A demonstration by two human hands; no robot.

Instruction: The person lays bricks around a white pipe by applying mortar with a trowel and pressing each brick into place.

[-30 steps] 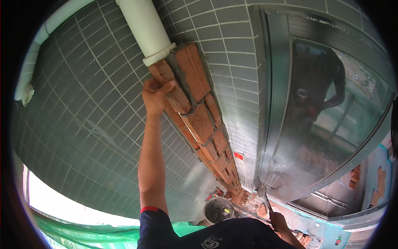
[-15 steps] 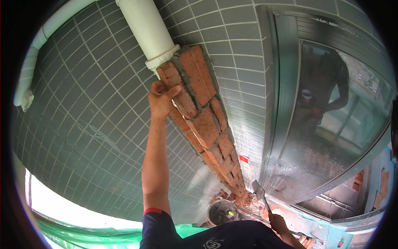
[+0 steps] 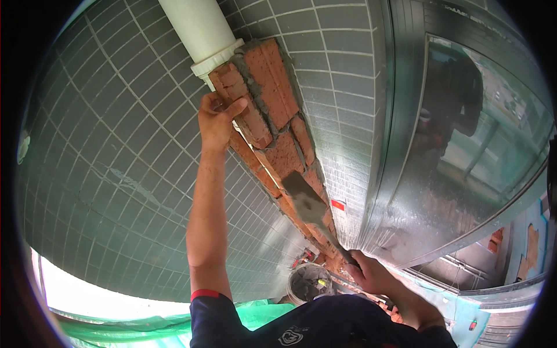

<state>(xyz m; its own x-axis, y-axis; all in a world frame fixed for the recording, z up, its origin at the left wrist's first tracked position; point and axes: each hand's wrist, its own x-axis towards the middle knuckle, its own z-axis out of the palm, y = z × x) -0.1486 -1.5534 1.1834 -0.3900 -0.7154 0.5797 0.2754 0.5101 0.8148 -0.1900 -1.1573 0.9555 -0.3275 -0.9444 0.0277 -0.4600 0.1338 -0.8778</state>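
Observation:
My left hand [image 3: 217, 120] grips the outer edge of a brick [image 3: 239, 104] at the top of a narrow brick column. The thumb lies on the brick's face and the fingers curl behind its edge. Grey mortar [image 3: 258, 93] fills the joint between that brick and the wider brick [image 3: 270, 78] beside it. In my right hand [image 3: 366, 272] is the handle of a trowel [image 3: 304, 197]. Its flat grey blade is raised in front of the column, below the held brick. Whether the blade touches the bricks I cannot tell.
A white drainpipe [image 3: 200, 32] runs down to the column's top. Grey tiled walls [image 3: 133, 122] flank it. To the right stands a metal-framed glass window [image 3: 452, 133]. Down below are a bucket [image 3: 303, 285] holding grey mortar and green netting [image 3: 151, 330].
My right hand has lifted the trowel from low by the floor up and left to the column. The left hand keeps its hold on the brick; the view has shifted slightly.

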